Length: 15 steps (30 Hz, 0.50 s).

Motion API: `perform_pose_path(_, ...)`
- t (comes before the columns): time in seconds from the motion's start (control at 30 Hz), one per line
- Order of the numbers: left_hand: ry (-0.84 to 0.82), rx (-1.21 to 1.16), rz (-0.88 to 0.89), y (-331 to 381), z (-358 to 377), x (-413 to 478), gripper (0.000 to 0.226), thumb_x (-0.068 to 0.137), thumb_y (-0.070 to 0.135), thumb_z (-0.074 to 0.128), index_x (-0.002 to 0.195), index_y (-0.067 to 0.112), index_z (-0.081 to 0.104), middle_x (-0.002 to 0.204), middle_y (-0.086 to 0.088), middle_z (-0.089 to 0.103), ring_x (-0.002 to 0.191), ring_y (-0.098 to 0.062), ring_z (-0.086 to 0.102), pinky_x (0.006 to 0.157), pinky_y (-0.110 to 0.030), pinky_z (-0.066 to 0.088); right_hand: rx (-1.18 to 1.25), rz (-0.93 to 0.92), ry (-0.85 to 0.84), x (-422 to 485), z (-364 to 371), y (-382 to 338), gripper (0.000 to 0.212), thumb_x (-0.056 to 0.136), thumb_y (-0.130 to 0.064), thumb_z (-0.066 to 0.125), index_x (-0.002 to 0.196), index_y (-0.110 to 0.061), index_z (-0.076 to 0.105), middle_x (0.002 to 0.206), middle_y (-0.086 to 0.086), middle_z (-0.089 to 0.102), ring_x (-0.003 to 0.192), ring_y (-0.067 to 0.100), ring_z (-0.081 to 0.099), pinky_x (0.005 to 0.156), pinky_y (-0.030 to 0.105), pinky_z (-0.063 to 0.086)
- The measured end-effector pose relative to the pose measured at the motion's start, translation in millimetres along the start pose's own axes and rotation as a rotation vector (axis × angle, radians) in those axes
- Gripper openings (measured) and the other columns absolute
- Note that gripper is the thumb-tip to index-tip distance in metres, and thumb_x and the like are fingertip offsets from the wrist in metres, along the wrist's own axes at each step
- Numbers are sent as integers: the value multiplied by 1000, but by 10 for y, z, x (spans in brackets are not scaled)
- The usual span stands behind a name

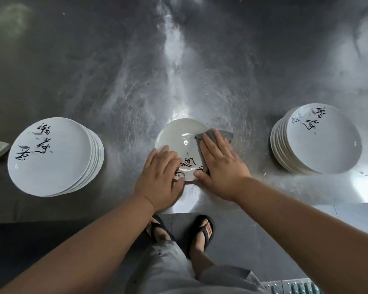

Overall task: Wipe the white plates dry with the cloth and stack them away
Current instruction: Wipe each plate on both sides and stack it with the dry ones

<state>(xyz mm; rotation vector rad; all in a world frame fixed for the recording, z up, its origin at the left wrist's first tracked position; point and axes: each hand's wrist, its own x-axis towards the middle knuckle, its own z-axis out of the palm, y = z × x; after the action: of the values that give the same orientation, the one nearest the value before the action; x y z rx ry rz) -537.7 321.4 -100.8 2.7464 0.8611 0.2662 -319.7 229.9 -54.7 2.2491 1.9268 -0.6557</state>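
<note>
A white plate lies on the steel tabletop near its front edge, between the left stack and the right stack of plates. The right grip is released, its fingers straight, pressing a grey cloth flat onto the plate's right side. The left grip is also released, its fingers lying flat over the plate's near-left rim.

Behind the left hand and the right hand, both forearms are bare to the frame's edge. Below the hands, pale grey cropped trousers end above the ankle, and black thong sandals leave the toes uncovered.
</note>
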Motion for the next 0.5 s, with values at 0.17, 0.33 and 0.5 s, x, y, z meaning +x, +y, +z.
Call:
perform_pose_path(0.17, -23, -3, 40, -32, 25, 35, 53, 99, 47, 52, 140, 14, 62, 163, -12, 41, 148, -34, 41, 125, -54, 25, 21, -62, 6, -665, 359, -245, 94, 98, -73, 30, 167, -12, 12, 175, 6, 7, 160, 30, -15, 128, 48, 0)
perform_pose_path(0.33, -90, 44, 32, -27, -34, 39, 62, 96, 53, 54, 151, 26, 54, 166, -4, 37, 147, -30, 39, 128, -45, 17, -19, 0, -4, -135, -26, 240, 97, 94, -78, 8, 168, -15, 5, 176, 1, -2, 160, 26, -18, 130, 53, 8)
perform_pose_path(0.5, -46, 14, 25, -19, -6, 37, 56, 98, 52, 55, 148, 27, 58, 161, -4, 45, 141, -32, 46, 122, -50, 29, 54, -8, 16, -414, 186, -150, 100, 96, -78, 21, 167, -10, 6, 175, 8, 2, 159, 29, -19, 130, 53, 10)
